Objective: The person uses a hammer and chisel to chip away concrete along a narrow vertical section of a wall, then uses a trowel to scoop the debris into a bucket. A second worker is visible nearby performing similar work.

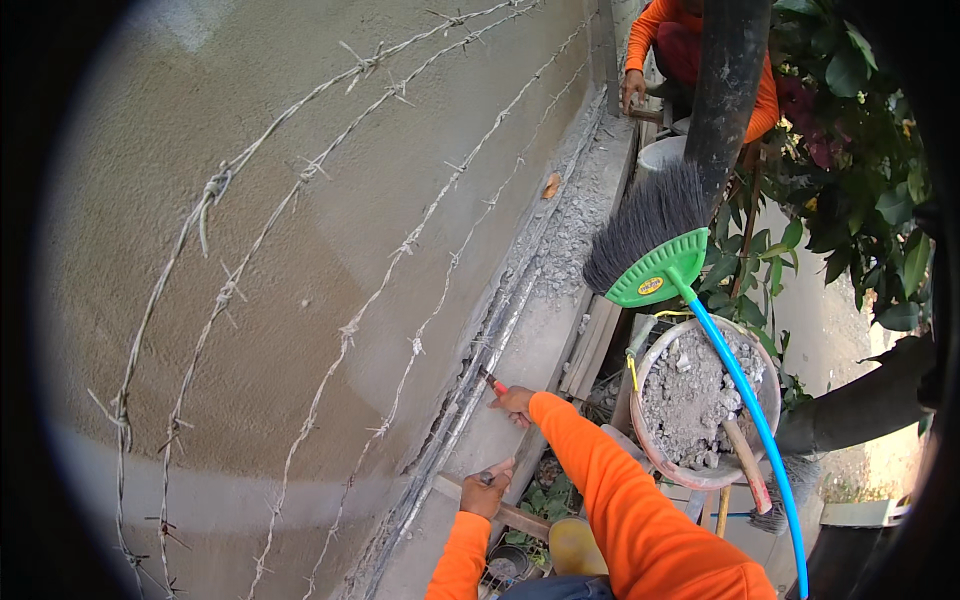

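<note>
My right hand (517,404) grips a red-handled tool (496,382), its dark metal end in a rough groove along the wall's base beside a silvery strip (504,325). My left hand (484,492) is lower on the concrete ledge (520,360), fingers closed around something dark that I cannot make out, beside a wooden piece (525,520). Several strands of barbed wire (350,332) run along the rendered wall (240,380), left of my hands.
A green broom (665,268) with blue pole lies across a bucket of rubble (700,390), which also holds a wooden-handled tool (740,450). A dark trunk or post (730,80) rises ahead, partly hiding a co-worker (655,45) in orange. Leafy plants (860,200) border the right side.
</note>
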Tool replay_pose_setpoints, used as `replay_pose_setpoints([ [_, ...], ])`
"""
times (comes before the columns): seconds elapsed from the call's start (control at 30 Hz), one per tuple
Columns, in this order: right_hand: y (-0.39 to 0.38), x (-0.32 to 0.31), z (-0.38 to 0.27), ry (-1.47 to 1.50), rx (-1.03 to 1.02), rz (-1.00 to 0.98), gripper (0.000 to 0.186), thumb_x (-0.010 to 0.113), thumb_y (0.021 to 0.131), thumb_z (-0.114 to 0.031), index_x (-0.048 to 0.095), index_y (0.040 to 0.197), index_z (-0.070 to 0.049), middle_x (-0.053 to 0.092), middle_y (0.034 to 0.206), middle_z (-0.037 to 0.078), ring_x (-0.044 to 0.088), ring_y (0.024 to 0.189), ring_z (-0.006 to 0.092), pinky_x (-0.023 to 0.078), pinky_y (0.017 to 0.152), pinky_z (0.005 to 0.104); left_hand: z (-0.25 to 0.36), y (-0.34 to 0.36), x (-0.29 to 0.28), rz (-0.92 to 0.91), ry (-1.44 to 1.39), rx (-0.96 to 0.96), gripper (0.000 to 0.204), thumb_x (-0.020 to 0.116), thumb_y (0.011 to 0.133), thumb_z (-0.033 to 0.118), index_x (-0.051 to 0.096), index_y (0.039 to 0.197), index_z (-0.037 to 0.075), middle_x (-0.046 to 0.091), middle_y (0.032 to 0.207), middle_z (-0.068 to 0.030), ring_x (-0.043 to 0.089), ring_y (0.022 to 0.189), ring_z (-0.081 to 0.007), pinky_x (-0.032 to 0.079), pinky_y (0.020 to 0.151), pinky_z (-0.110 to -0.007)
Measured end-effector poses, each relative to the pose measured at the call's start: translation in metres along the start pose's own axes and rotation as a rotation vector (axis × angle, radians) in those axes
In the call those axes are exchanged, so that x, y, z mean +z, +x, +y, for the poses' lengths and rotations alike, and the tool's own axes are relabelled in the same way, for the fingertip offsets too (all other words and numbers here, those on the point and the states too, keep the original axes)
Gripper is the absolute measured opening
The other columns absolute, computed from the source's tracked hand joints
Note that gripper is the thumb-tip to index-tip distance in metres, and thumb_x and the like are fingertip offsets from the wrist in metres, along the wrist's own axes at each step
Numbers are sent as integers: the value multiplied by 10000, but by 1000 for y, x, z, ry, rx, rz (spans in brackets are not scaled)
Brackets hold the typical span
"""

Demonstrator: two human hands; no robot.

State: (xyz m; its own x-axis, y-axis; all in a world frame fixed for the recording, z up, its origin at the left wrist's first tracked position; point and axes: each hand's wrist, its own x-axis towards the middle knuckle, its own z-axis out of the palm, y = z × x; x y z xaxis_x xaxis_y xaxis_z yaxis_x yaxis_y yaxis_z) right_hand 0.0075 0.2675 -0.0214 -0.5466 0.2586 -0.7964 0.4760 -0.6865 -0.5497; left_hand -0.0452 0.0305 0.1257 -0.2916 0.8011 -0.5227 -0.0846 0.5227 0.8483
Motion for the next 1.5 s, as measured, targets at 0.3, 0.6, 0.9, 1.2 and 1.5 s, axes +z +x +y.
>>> replay_pose_setpoints([
  [0.3, 3, 47, 69, 140, 98, 175, 310, 699, 918, -339, 591, 1025, -69, 569, 674, 91, 547, 528, 249, 419, 447, 422, -20, -33, -8, -71, -20, -88, 305, 641, 927, 40, 727, 1218, 8, 671, 845, 5, 551, 692, -66, 450, 642, -218],
  [0.6, -120, 25, 71, 567, 2, 303, 311, 489, 1047, -420, 520, 1159, -131, 635, 892, 94, 622, 712, 249, 605, 660, 576, -31, -46, -26, 84, -170, 91, 308, 646, 944, 62, 705, 1239, -7, 686, 781, -3, 577, 723, -61, 438, 691, -203],
  [0.9, -293, 76, 82, 277, -414, 390, 242, 631, 993, -241, 550, 1151, -76, 591, 956, 94, 630, 792, 271, 581, 785, 461, 14, -55, -30, -53, 192, 200, 222, 642, 982, 99, 735, 1160, 4, 650, 702, 5, 553, 665, -65, 453, 666, -229],
  [1.2, -392, 83, 43, -437, -1106, 620, 323, 764, 894, -190, 633, 1145, -34, 696, 1073, 179, 684, 984, 338, 525, 902, 380, 109, -96, 1, -438, 8, 271, 199, 648, 999, 138, 736, 1100, -10, 671, 825, -29, 575, 741, -81, 474, 687, -243],
  [1.5, -403, 88, 40, -26, -868, 758, 186, 694, 960, -130, 528, 946, -46, 523, 721, 6, 500, 648, 104, 443, 590, 299, 101, -96, 46, -79, -82, 512, 213, 772, 917, 132, 725, 1052, -26, 722, 958, -76, 654, 849, -109, 508, 731, -227],
])
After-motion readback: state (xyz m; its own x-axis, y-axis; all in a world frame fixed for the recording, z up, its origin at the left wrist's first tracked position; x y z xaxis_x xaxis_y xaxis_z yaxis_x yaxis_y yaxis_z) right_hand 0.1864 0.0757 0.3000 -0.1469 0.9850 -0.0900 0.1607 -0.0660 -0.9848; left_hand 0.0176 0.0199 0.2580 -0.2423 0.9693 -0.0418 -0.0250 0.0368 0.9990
